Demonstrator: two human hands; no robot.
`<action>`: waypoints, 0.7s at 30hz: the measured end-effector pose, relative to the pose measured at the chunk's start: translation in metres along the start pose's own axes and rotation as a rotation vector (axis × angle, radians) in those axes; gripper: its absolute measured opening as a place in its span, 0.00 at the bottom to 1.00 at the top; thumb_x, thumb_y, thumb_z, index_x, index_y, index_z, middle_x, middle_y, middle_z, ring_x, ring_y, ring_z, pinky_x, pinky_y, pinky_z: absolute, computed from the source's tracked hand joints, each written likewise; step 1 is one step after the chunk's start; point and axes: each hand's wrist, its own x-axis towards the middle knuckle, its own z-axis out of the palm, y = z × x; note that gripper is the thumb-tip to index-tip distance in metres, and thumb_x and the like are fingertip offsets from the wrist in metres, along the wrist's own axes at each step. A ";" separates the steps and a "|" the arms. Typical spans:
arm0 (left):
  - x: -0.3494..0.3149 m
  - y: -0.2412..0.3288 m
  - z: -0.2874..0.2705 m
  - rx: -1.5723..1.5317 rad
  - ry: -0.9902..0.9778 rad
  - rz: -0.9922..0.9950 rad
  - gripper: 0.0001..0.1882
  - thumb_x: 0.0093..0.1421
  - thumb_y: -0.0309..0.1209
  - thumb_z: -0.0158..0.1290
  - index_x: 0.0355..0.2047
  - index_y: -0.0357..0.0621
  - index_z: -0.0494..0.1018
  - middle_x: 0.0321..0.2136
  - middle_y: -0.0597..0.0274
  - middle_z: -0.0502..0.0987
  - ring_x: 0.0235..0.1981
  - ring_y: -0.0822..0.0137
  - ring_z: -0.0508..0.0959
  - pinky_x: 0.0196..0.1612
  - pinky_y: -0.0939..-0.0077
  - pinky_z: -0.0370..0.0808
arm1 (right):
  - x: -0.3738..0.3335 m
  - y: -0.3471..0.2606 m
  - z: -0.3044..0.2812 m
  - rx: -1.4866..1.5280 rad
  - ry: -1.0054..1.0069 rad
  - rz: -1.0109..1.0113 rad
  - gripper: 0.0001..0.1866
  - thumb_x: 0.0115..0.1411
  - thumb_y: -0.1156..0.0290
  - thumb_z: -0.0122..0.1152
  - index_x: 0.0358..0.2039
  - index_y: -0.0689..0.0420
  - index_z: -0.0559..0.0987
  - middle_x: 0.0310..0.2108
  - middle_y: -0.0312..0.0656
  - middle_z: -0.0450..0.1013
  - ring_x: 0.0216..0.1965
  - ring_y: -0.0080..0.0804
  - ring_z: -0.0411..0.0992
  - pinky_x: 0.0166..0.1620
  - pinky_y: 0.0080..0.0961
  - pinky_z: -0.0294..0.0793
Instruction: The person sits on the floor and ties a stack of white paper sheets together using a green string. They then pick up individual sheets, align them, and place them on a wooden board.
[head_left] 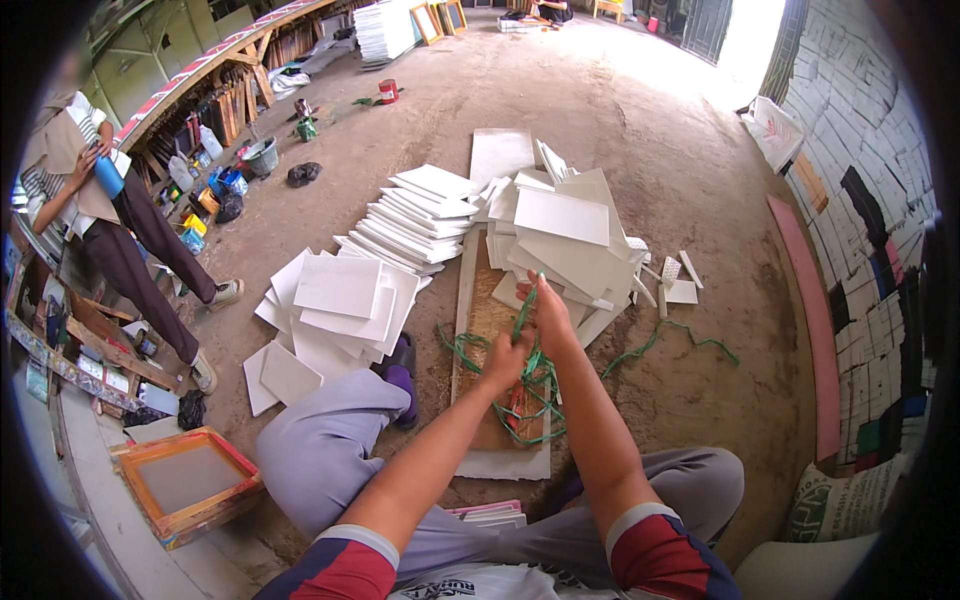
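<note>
Green plastic twine stretches upward between my two hands, in front of my crossed legs. My left hand is closed in a fist around it. My right hand, a little farther up, has its fingers pointing away from me, with the twine at its fingertips; its exact grip is partly hidden. Loose loops of the twine hang below and lie over a brown board on the floor. A red-orange object shows among the loops. Just beyond my hands lies a jumbled pile of white panels.
Stacked white panels and a looser pile lie at the left. White offcuts and a twine tail are at the right. A wooden frame sits near left. A person stands left, holding a blue bottle.
</note>
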 end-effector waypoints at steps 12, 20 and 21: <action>0.065 0.117 -0.139 -0.859 0.396 0.261 0.17 0.79 0.43 0.38 0.49 0.45 0.71 0.31 0.68 0.71 0.29 0.73 0.71 0.40 0.68 0.75 | -0.024 -0.012 -0.040 -0.524 -0.326 0.109 0.16 0.73 0.60 0.58 0.38 0.61 0.82 0.21 0.31 0.71 0.19 0.17 0.63 0.23 0.20 0.63; 0.022 0.065 -0.042 -0.492 -0.092 -0.073 0.30 0.66 0.60 0.57 0.50 0.46 0.77 0.34 0.71 0.77 0.32 0.75 0.74 0.38 0.76 0.72 | -0.019 -0.013 0.021 -0.133 -0.056 -0.118 0.13 0.74 0.62 0.56 0.38 0.59 0.78 0.24 0.34 0.74 0.20 0.21 0.69 0.22 0.21 0.68; 0.030 0.050 -0.043 -0.473 -0.055 -0.038 0.25 0.68 0.56 0.57 0.47 0.47 0.82 0.28 0.75 0.77 0.25 0.79 0.71 0.30 0.81 0.70 | -0.020 -0.012 0.029 -0.138 -0.060 -0.119 0.13 0.74 0.62 0.56 0.39 0.59 0.78 0.26 0.35 0.74 0.21 0.22 0.70 0.23 0.21 0.69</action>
